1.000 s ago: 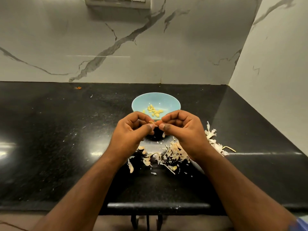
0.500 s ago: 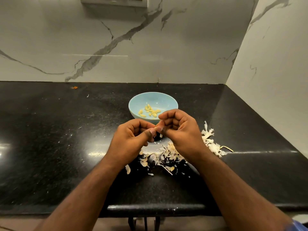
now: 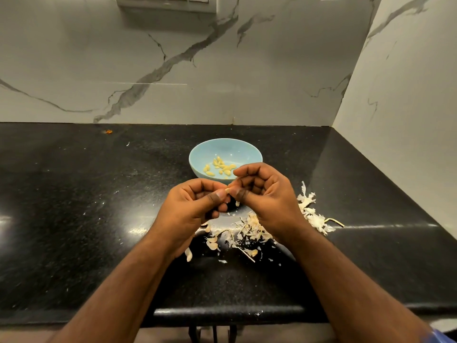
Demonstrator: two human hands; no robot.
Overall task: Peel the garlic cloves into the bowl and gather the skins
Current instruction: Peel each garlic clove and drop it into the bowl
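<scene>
Peeling a garlic clove [image 3: 227, 190] over a black stone counter [image 3: 74, 206], a person works with both hands raised just short of a pale blue bowl [image 3: 197, 154]. The left hand [image 3: 190, 209] has its thumb pressed against curled fingers, pinching the clove from one side; the right hand [image 3: 267, 199] meets it thumb to thumb, its fingers curled in and pinching the same clove from the other. Only a pale sliver of the clove shows between the two thumb tips, so how much skin remains on it cannot be told.

Held this way, the clove sits right at the near rim of the bowl, probably so it can drop straight in once bare. Beyond the grip, the bowl already holds a small scatter of peeled cloves [image 3: 221, 167], yellowish and smooth, lying loose on its floor. Beneath and behind the grip, toward the person, papery skins [image 3: 249, 231] lie in a loose heap, off-white and curled, with thin stalk pieces among them; a second drift of skins [image 3: 310, 214] lies out past the right wrist. The skins appear to fall where the hands work, and they are not yet gathered into one pile. Fine flecks dot the counter around the heap.
</scene>
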